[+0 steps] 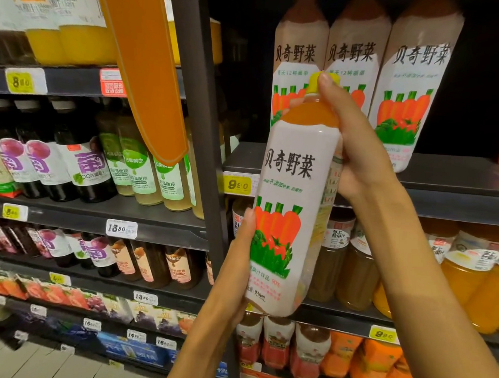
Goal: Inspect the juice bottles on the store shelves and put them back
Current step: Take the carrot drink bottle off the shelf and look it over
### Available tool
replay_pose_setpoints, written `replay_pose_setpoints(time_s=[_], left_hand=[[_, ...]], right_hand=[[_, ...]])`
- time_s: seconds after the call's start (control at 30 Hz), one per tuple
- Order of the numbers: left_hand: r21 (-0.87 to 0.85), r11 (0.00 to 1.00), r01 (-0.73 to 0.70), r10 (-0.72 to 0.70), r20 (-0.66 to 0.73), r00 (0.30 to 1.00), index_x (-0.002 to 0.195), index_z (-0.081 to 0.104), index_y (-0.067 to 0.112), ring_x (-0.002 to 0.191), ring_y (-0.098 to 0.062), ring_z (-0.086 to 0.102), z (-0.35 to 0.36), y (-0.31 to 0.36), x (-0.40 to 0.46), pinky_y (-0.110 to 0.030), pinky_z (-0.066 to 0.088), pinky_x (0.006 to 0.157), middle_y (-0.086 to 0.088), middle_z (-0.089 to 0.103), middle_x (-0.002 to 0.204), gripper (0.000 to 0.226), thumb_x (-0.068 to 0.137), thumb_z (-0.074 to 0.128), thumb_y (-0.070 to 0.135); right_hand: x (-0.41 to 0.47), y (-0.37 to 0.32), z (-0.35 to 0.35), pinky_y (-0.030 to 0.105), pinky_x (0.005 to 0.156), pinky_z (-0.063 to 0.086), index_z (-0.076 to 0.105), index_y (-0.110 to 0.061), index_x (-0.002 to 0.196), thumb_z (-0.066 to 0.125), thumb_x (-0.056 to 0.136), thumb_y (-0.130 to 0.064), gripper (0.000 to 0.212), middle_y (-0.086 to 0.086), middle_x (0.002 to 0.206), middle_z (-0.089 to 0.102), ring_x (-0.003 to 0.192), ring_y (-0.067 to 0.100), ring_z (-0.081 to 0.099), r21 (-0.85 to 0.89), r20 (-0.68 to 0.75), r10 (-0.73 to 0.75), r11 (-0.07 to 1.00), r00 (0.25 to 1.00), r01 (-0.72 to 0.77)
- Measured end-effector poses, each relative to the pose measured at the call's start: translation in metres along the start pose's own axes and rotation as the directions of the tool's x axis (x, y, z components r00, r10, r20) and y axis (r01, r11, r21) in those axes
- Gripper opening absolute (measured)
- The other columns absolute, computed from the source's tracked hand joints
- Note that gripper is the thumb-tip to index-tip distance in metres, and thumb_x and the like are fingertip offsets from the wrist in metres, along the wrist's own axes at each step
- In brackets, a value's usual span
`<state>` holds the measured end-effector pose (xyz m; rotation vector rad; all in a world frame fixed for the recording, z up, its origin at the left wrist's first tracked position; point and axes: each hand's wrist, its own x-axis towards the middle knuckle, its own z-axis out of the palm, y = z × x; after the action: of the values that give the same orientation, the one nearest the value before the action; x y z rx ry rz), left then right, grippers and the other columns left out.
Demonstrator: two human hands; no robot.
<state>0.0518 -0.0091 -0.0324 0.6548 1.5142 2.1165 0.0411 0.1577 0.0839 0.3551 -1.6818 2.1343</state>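
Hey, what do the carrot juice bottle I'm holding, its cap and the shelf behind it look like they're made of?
Bottle: probably clear plastic under a white printed wrap; orange juice shows through the bare shoulder.
Cap: looks like yellow plastic, mostly covered by a fingertip of the right hand.
Shelf: likely dark painted metal, flat with a dull sheen.

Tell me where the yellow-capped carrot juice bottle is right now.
In the head view, right of centre: the bottle is held off the shelves, left hand at its base, right hand near its neck, before three matching bottles.

Dark store shelves [455, 182] with rows of upright juice bottles [416, 81].
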Motion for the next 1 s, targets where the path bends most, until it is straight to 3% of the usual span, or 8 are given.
replay_pose_setpoints(time_s=[0.23, 0.3, 0.4, 0.6, 0.7, 0.77, 0.87, 1.0], left_hand=[[-0.042, 0.997, -0.060, 0.059, -0.026, 0.998, 0.107, 0.069, 0.042, 0.106, -0.020, 0.067, 0.000, -0.009, 0.006, -0.033, 0.055, 0.087, 0.001, 0.070, 0.114, 0.055, 0.067, 0.047, 0.074], [-0.020, 0.996, -0.084, 0.083, -0.026, 0.996, 0.104, 0.070, 0.042, 0.104, -0.021, 0.068, 0.000, -0.012, 0.006, -0.036, 0.054, 0.087, 0.000, 0.072, 0.111, 0.055, 0.065, 0.047, 0.075], [-0.028, 0.996, -0.088, 0.087, -0.011, 0.996, 0.102, 0.070, 0.043, 0.102, -0.020, 0.068, 0.001, -0.012, 0.006, -0.031, 0.056, 0.082, 0.000, 0.072, 0.109, 0.055, 0.064, 0.048, 0.075], [-0.212, 0.977, -0.020, 0.028, 0.032, 0.999, 0.107, 0.072, 0.033, 0.103, -0.019, 0.068, -0.002, -0.014, 0.008, -0.026, 0.055, 0.079, 0.000, 0.071, 0.112, 0.061, 0.078, 0.033, 0.069], [-0.271, 0.962, -0.020, 0.036, 0.055, 0.998, 0.111, 0.071, 0.029, 0.108, -0.022, 0.065, -0.002, -0.013, 0.009, -0.032, 0.055, 0.085, -0.003, 0.069, 0.117, 0.057, 0.075, 0.051, 0.069], [-0.276, 0.961, -0.010, 0.039, 0.099, 0.994, 0.116, 0.068, 0.028, 0.112, -0.023, 0.063, -0.002, -0.013, 0.011, -0.035, 0.054, 0.088, -0.005, 0.066, 0.122, 0.064, 0.067, 0.066, 0.068], [-0.301, 0.953, 0.033, 0.009, 0.137, 0.991, 0.116, 0.068, 0.031, 0.113, -0.019, 0.062, -0.005, -0.012, 0.014, -0.031, 0.054, 0.086, -0.001, 0.067, 0.121, 0.056, 0.072, 0.064, 0.064], [-0.356, 0.931, 0.081, -0.020, 0.171, 0.985, 0.116, 0.068, 0.022, 0.104, -0.021, 0.067, -0.013, -0.023, 0.017, -0.033, 0.054, 0.084, -0.004, 0.071, 0.112, 0.050, 0.087, 0.049, 0.058]], right_hand=[[0.004, 0.006, -0.002, 0.053, 0.107, 0.040, 0.067, -0.011, 0.110, 0.043, 0.093, -0.047, 0.046, 0.020, 0.121, 0.065, 0.119, 0.042, 0.057, 0.017, 0.106, 0.055, 0.998, 0.993, -0.058], [0.003, 0.011, -0.001, 0.055, 0.107, 0.039, 0.071, -0.014, 0.102, 0.048, 0.092, -0.045, 0.040, 0.016, 0.112, 0.069, 0.111, 0.039, 0.061, 0.064, 0.095, 0.060, 0.996, 0.994, -0.066], [0.002, 0.009, 0.003, 0.037, 0.089, 0.050, 0.075, -0.022, 0.079, 0.049, 0.095, -0.042, 0.037, 0.000, 0.084, 0.071, 0.081, 0.018, 0.066, 0.100, 0.057, 0.028, 0.994, 0.998, -0.034], [-0.001, -0.003, 0.005, 0.034, 0.078, 0.052, 0.073, -0.018, 0.079, 0.051, 0.094, -0.045, 0.038, 0.001, 0.079, 0.069, 0.075, 0.018, 0.066, 0.166, 0.037, 0.031, 0.985, 0.999, -0.037], [-0.007, -0.009, 0.007, 0.031, 0.069, 0.056, 0.069, -0.017, 0.089, 0.063, 0.090, -0.041, 0.024, 0.001, 0.075, 0.070, 0.070, 0.017, 0.070, 0.166, -0.037, 0.068, 0.984, 0.997, -0.061], [-0.011, -0.010, 0.010, 0.030, 0.065, 0.056, 0.071, -0.019, 0.081, 0.065, 0.088, -0.040, 0.024, 0.000, 0.071, 0.070, 0.066, 0.016, 0.070, 0.122, -0.068, 0.076, 0.990, 0.995, -0.067], [-0.013, -0.011, 0.012, 0.030, 0.069, 0.058, 0.072, -0.025, 0.064, 0.064, 0.088, -0.044, 0.032, -0.002, 0.070, 0.070, 0.067, 0.013, 0.070, -0.016, -0.073, 0.068, 0.997, 0.995, -0.069], [-0.016, -0.010, 0.005, 0.036, 0.091, 0.054, 0.074, -0.027, 0.089, 0.059, 0.091, -0.043, 0.022, 0.002, 0.094, 0.071, 0.095, 0.016, 0.070, -0.008, 0.044, 0.073, 0.997, 0.996, -0.072]])
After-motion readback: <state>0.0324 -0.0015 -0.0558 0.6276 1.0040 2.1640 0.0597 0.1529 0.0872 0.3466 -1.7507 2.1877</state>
